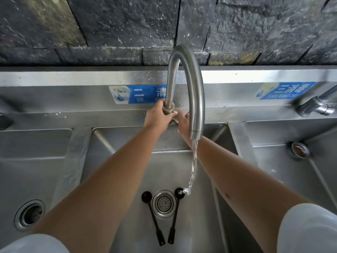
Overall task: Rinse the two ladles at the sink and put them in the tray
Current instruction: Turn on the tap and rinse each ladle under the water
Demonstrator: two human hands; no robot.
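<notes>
Two black ladles lie flat on the bottom of the middle steel sink (200, 225), forming a V around the drain strainer (164, 203). The left ladle (154, 219) has its bowl left of the drain; the right ladle (174, 220) has its bowl under the falling water stream (193, 165). My left hand (156, 116) grips the base of the curved faucet (196, 84). My right hand (183, 123) is closed on the faucet's handle just right of the base, partly hidden behind the spout. No tray is in view.
A second basin with a drain (30, 215) lies to the left, a third basin (291, 170) to the right with another tap (317, 105) above it. Blue labels (142, 94) sit on the steel backsplash under a dark stone wall.
</notes>
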